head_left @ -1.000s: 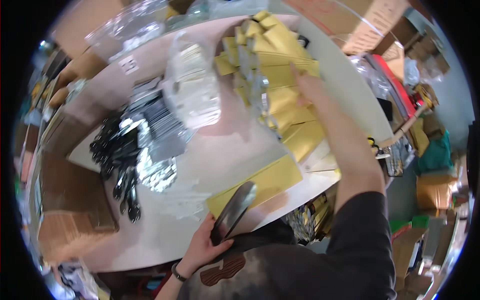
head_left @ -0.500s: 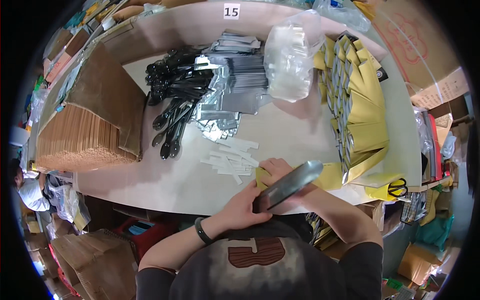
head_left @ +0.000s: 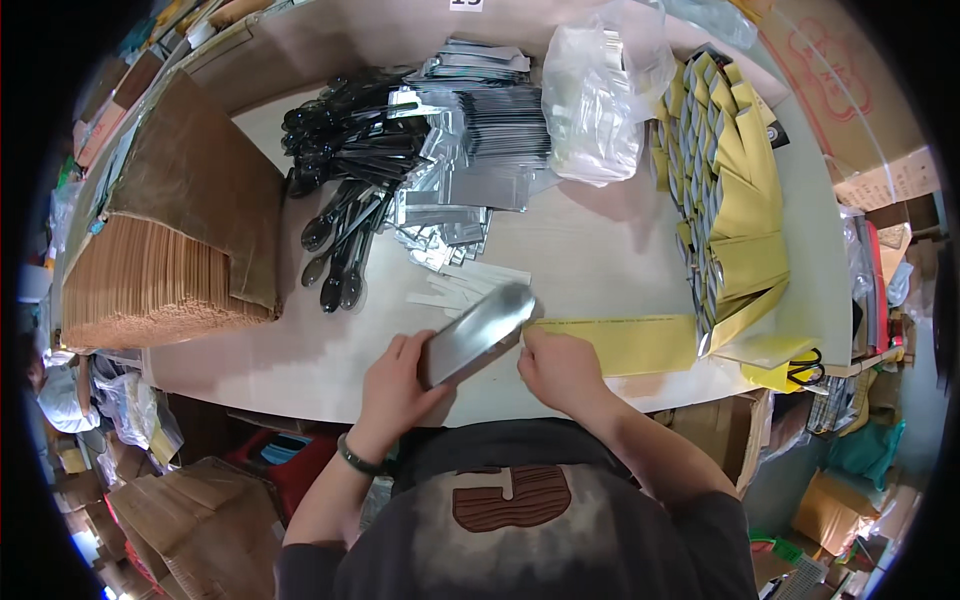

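My left hand (head_left: 395,390) grips the lower end of a long, glossy silver-grey piece with a rounded tip (head_left: 480,330); it slants up and to the right above the table. I cannot make out its exact kind. My right hand (head_left: 562,370) is closed at the left end of a flat yellow sleeve (head_left: 645,345), which lies along the front of the table. Just beyond the silver-grey piece, several white strips (head_left: 440,292) lie loose and are partly hidden by it. Silver packets (head_left: 445,225) spread behind them.
Black plastic spoons (head_left: 345,150) are heaped left of stacked silver packets (head_left: 505,125). A clear bag (head_left: 595,130) holds whitish pieces. Folded yellow sleeves (head_left: 740,220) stand in a row at the right, near black-handled scissors (head_left: 805,368). A brown carton (head_left: 200,160) fills the left side.
My left hand has carried the silver-grey piece left, away from my right hand. My right hand, earlier reaching beneath it, now shows fully, drawn nearer to me on the yellow sleeve.
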